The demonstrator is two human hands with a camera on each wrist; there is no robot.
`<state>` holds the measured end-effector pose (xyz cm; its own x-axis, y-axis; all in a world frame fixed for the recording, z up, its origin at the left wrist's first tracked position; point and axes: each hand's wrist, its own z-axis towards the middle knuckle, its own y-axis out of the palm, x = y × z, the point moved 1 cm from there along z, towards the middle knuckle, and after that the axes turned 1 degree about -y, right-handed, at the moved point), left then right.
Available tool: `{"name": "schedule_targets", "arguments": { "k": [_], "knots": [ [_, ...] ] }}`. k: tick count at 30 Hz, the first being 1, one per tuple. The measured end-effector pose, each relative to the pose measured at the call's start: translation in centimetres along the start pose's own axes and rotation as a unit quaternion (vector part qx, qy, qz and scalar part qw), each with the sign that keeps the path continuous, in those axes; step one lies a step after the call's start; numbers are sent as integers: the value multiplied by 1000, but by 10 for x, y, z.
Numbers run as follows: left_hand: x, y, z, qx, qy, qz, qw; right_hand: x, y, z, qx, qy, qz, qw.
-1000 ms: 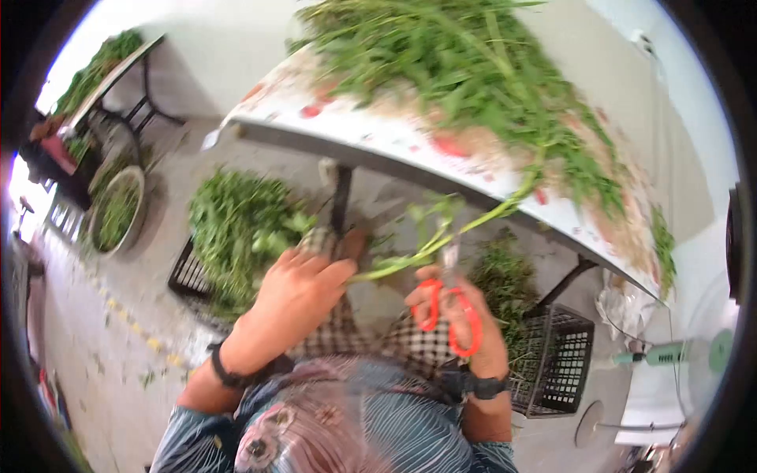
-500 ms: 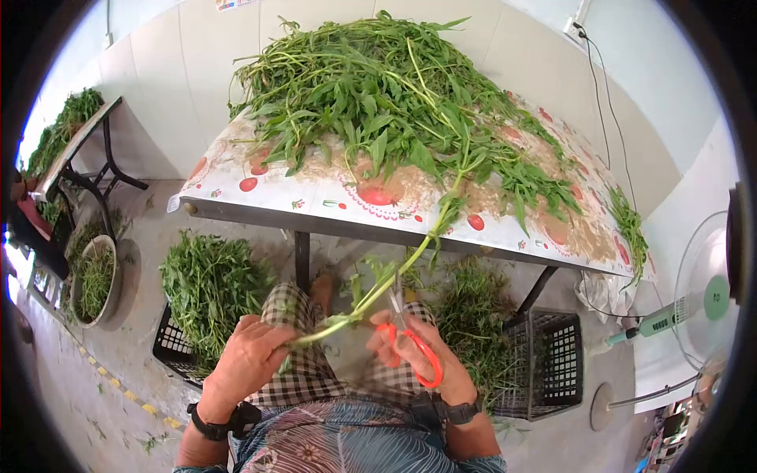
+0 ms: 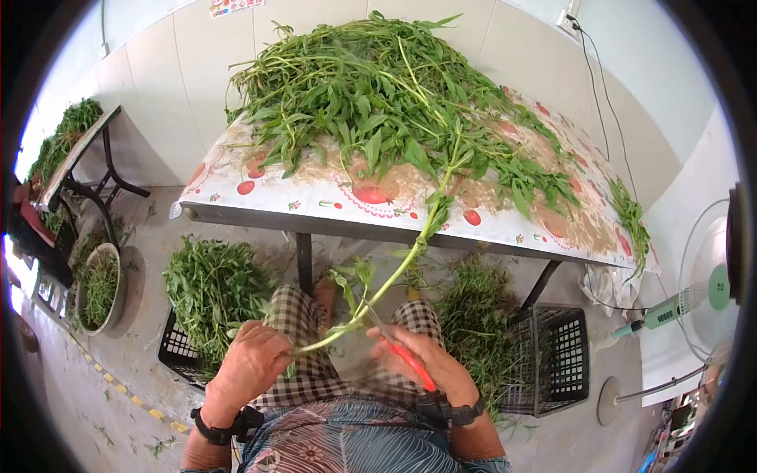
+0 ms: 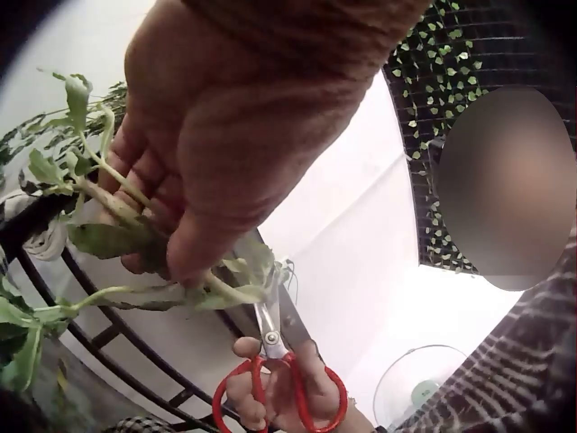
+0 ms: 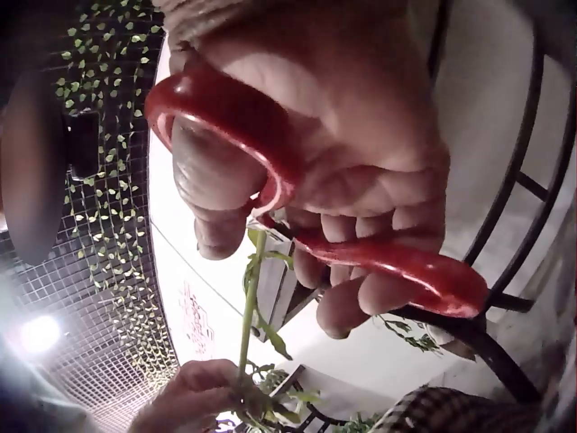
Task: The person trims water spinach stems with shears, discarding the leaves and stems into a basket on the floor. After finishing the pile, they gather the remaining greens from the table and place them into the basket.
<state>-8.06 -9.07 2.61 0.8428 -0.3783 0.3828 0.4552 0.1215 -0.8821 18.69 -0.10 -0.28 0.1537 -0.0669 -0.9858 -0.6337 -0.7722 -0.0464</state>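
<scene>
My left hand [image 3: 251, 364] pinches the lower end of a long green stem [image 3: 394, 277], whose leafy top lies on the table's heap of greens [image 3: 371, 110]. In the left wrist view, the left hand's [image 4: 239, 135] fingers curl round a stem with leaves. My right hand [image 3: 430, 364] holds red-handled scissors [image 3: 408, 363], blades against the stem, to the right of the left hand. In the right wrist view, the thumb goes through one red loop [image 5: 279, 153] and fingers are at the other; the handles stand spread apart in the right hand [image 5: 352, 135].
The table [image 3: 300, 201] has a patterned cover. Below it stand a black crate [image 3: 180, 347] with greens at left, a pile of greens [image 3: 477, 315] and another crate [image 3: 564, 359] at right. A fan [image 3: 714, 292] is far right; a round tub [image 3: 118, 296] is far left.
The head view has steadied. The scissors have turned so their handles show edge-on, and the blades sit lower along the stem. The left hand keeps its pinch on the stem.
</scene>
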Motion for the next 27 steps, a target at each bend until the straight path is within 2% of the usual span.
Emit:
{"name": "schedule_targets", "arguments": {
  "k": [1,2,3,4,5,6,8,11,14,15,18,19,21,22,24,26,27],
  "knots": [
    [-2,-1,0,7,26,6,1000,2,0,0,-1,11,46,999],
    [-5,-2,-6,49,-64,-154,985,5,0,-1,-1,21,91,996],
    [-7,-3,-14,89,-151,-308,935,7,0,-1,-2,31,137,990],
    [-8,-7,-20,124,-234,-450,853,6,0,-2,-6,27,133,991],
    [-11,-20,-23,138,-223,-546,796,4,0,-3,-10,23,128,991],
    [-12,-29,-22,189,-217,-550,784,2,0,-4,-15,19,122,992],
    [-16,-24,-17,298,-212,-636,680,3,-2,-5,-19,27,144,989],
    [-25,-18,-20,276,-206,-712,612,4,-1,-6,-40,36,189,980],
    [-41,-14,-28,213,-119,-838,489,-1,-1,-8,-50,45,175,982],
    [-30,-19,-26,259,-114,-858,430,-3,-1,-9,-51,49,158,985],
    [-34,-29,-25,204,-9,-904,376,-2,-3,-10,-54,29,112,992],
    [-28,-34,-24,233,-8,-896,377,-1,-4,-10,-50,41,127,990],
    [-26,-40,-19,202,36,-915,348,3,-4,-9,-43,63,161,984],
    [-26,-42,-17,186,57,-923,333,3,-4,-10,-44,46,140,988],
    [-27,-43,-16,190,45,-915,352,2,-3,-13,-48,11,97,994],
    [-24,-43,-12,181,41,-909,373,6,-4,-14,-46,22,119,992],
    [-10,-45,-10,220,6,-906,362,7,-5,-14,-47,28,131,990]
  ]
}}
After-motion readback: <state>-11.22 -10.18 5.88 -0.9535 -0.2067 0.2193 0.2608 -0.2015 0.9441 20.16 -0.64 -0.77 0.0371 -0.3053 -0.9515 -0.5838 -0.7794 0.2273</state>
